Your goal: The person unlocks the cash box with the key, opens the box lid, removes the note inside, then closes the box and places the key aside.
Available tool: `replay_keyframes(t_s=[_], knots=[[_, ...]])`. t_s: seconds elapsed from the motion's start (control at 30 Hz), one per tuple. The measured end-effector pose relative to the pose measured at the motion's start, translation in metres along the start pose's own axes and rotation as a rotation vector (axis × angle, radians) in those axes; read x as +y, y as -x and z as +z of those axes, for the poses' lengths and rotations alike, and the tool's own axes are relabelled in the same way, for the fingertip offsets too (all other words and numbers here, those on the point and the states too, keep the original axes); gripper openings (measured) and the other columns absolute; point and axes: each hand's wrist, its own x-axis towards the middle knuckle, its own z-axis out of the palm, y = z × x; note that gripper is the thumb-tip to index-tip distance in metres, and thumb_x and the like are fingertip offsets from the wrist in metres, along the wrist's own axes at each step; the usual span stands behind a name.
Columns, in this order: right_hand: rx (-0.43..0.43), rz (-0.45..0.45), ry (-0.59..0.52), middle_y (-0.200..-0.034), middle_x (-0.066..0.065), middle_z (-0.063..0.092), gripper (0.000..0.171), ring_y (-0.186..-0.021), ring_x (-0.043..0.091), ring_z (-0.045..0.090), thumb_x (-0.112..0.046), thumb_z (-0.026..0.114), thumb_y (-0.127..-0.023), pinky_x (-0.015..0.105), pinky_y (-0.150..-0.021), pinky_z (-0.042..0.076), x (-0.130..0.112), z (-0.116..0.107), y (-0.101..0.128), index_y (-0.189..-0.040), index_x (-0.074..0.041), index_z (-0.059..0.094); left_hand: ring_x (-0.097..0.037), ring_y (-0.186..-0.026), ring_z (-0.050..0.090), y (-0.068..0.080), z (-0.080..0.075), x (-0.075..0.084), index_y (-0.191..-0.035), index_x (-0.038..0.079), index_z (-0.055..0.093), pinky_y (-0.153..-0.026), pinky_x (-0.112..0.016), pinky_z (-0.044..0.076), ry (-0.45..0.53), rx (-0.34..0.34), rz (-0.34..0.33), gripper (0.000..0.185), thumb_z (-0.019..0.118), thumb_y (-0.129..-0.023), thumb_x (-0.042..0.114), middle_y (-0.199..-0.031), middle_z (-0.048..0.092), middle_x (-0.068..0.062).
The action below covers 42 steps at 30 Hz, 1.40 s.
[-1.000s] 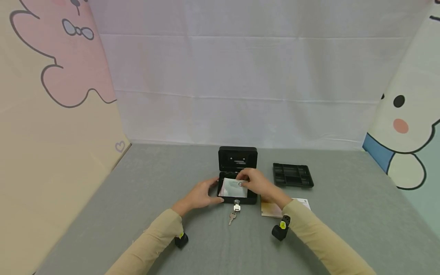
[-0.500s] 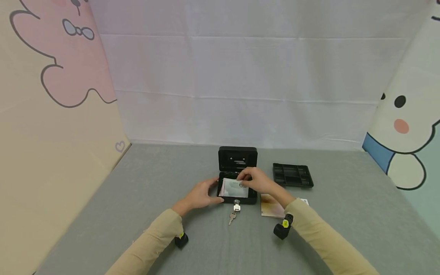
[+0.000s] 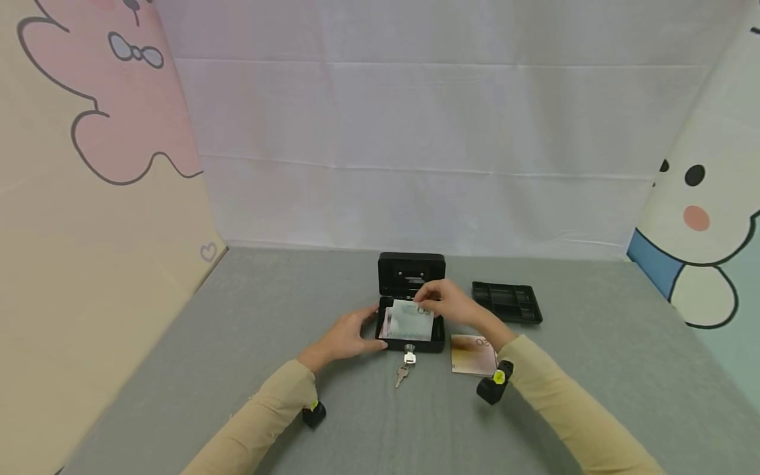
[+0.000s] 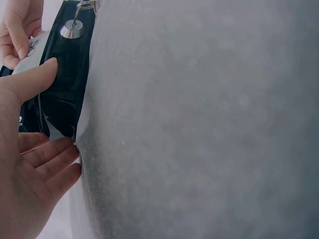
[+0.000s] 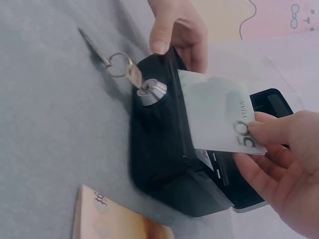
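A black cash box stands with its lid raised and a key in its front lock. At its left end, my left hand holds the box, thumb by the front corner and fingers along the side. My right hand pinches the far right corner of a pale green banknote marked 50 YUAN between thumb and fingers. This note is lifted at that corner and slants over the open box. Beneath it, pinkish paper shows at the left inside the box.
A black compartment tray lies to the right of the box. Yellowish-pink banknotes rest on the grey table near my right wrist. Keys hang from the lock onto the table in front.
My right hand has moved up and slightly right, raising the green banknote's corner out of the box. More of the yellowish notes shows on the table. My left hand stays on the box.
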Motion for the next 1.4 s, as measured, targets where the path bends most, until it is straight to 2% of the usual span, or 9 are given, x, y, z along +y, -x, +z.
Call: replay_keyframes(t_s=[0.13, 0.43, 0.73, 0.97, 1.2, 1.4], knots=[[0.007, -0.025, 0.014, -0.082, 0.009, 0.062, 0.01, -0.064, 0.014, 0.053, 0.0, 0.056, -0.087, 0.03, -0.056, 0.051, 0.001, -0.002, -0.001, -0.094, 0.001, 0.064, -0.027, -0.118, 0.048, 0.0, 0.0, 0.0, -0.138, -0.001, 0.035, -0.097, -0.041, 0.038, -0.002, 0.0, 0.002, 0.078, 0.07, -0.077, 0.034, -0.131, 0.048, -0.015], [0.046, -0.001, -0.019, -0.085, 0.011, 0.061, 0.011, -0.067, 0.015, 0.054, -0.002, 0.055, -0.089, 0.031, -0.057, 0.051, -0.004, -0.007, -0.001, -0.096, 0.001, 0.063, -0.025, -0.118, 0.048, -0.001, 0.0, 0.001, -0.138, 0.0, 0.035, -0.097, -0.04, 0.038, -0.005, 0.005, 0.0, 0.08, 0.071, -0.076, 0.035, -0.131, 0.049, -0.015], [0.072, 0.031, -0.032, -0.089, 0.01, 0.061, 0.012, -0.071, 0.017, 0.055, -0.005, 0.056, -0.089, 0.042, -0.061, 0.051, -0.009, -0.017, 0.001, -0.096, -0.002, 0.064, -0.03, -0.114, 0.05, -0.001, 0.001, -0.001, -0.134, -0.007, 0.037, -0.094, -0.043, 0.04, -0.022, 0.036, 0.062, 0.08, 0.069, -0.077, 0.04, -0.127, 0.05, -0.02], [0.086, 0.038, -0.045, -0.088, 0.011, 0.062, 0.012, -0.07, 0.018, 0.056, -0.003, 0.056, -0.089, 0.05, -0.063, 0.049, -0.01, -0.021, 0.004, -0.097, 0.0, 0.064, -0.028, -0.118, 0.048, -0.001, -0.001, 0.0, -0.137, -0.002, 0.035, -0.097, -0.042, 0.038, -0.009, 0.005, 0.004, 0.08, 0.071, -0.076, 0.035, -0.131, 0.048, -0.016], [0.072, 0.045, -0.034, -0.09, 0.015, 0.061, 0.014, -0.072, 0.021, 0.056, -0.004, 0.055, -0.089, 0.036, -0.057, 0.05, -0.005, -0.032, 0.012, -0.099, 0.003, 0.063, -0.028, -0.118, 0.048, 0.001, -0.002, 0.001, -0.137, -0.003, 0.035, -0.098, -0.042, 0.037, -0.013, 0.004, 0.018, 0.081, 0.072, -0.076, 0.034, -0.13, 0.049, -0.016], [0.067, 0.059, -0.022, -0.091, 0.013, 0.062, 0.016, -0.073, 0.018, 0.057, -0.009, 0.056, -0.09, 0.041, -0.061, 0.051, 0.001, -0.051, 0.032, -0.1, 0.001, 0.063, -0.028, -0.118, 0.047, 0.001, -0.002, 0.0, -0.137, -0.003, 0.035, -0.098, -0.042, 0.037, -0.009, 0.007, 0.015, 0.081, 0.072, -0.075, 0.034, -0.13, 0.049, -0.017]])
